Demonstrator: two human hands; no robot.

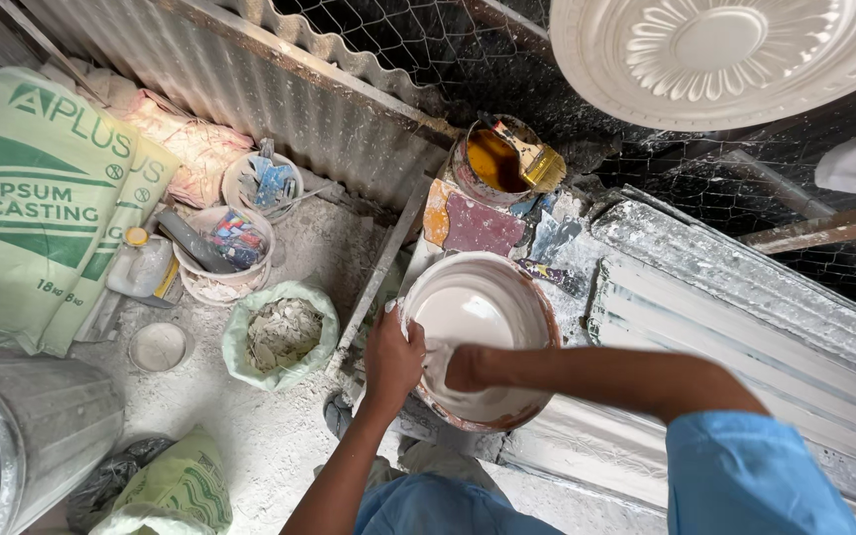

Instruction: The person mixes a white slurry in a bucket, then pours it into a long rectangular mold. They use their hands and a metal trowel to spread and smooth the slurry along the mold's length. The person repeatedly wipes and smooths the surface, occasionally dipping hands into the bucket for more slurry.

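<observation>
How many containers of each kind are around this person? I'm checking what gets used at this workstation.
Bowls and tubs, round and open: 4, namely the white mixing bowl gripped by the left hand with the right hand inside, and three small tubs.
Tins: 1, holding amber liquid.
Green sacks and bags: 4.
Metal drums: 1.
Plastic bottles: 1.
Total: 11.

A single head-worn camera looks steeply down from close above the person's arms onto a bowl (481, 337) of white mix, with the dusty floor (279, 446) beneath.
</observation>
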